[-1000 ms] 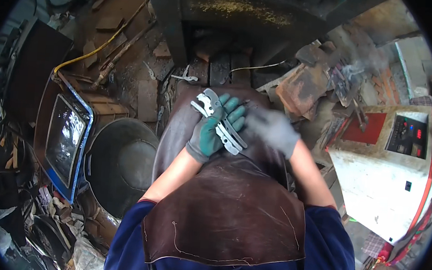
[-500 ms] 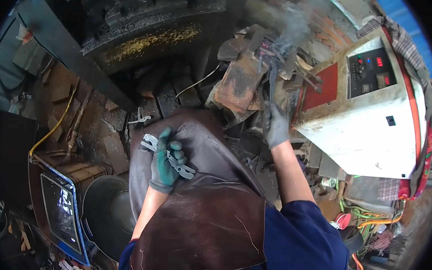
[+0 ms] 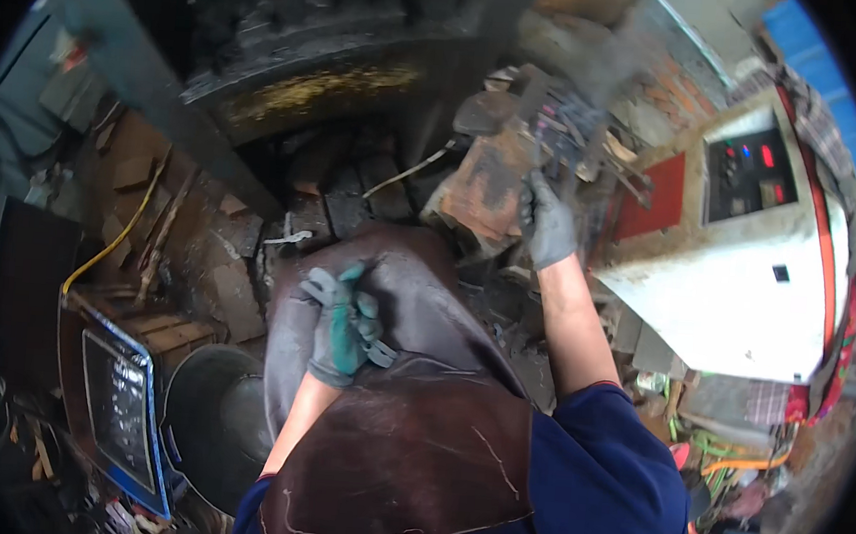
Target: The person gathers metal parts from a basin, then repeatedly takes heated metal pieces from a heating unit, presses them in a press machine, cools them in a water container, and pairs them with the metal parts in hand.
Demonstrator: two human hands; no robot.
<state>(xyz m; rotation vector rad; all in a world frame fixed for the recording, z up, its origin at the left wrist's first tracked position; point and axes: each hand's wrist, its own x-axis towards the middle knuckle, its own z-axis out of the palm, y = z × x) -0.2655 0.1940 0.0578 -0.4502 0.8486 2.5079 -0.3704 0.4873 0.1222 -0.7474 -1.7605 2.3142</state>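
My left hand (image 3: 339,335), in a green and grey glove, is closed around a flat grey notched metal piece (image 3: 379,354) above the brown leather apron (image 3: 396,434). The piece's ends stick out on both sides of the palm; the rest is hidden. My right hand (image 3: 553,226), in a grey glove, grips the dark handles of tongs that reach forward to a smoking heap of metal pieces (image 3: 562,123). Motion blur smears the tongs, so their jaws cannot be made out. Left of that hand lies a rusty, scorched slab (image 3: 483,187).
A white machine (image 3: 734,288) with a lit control panel stands at the right. Dark heavy machinery (image 3: 311,90) rises ahead. On the left are a black bucket (image 3: 214,411), a blue-framed panel (image 3: 121,404) and a yellow cable (image 3: 116,255). A pale metal piece (image 3: 291,233) lies beyond my left hand.
The whole view has shifted and blurred. My right hand has moved forward, closer to the smoking heap and slab. My left hand still holds the metal piece, turned slightly.
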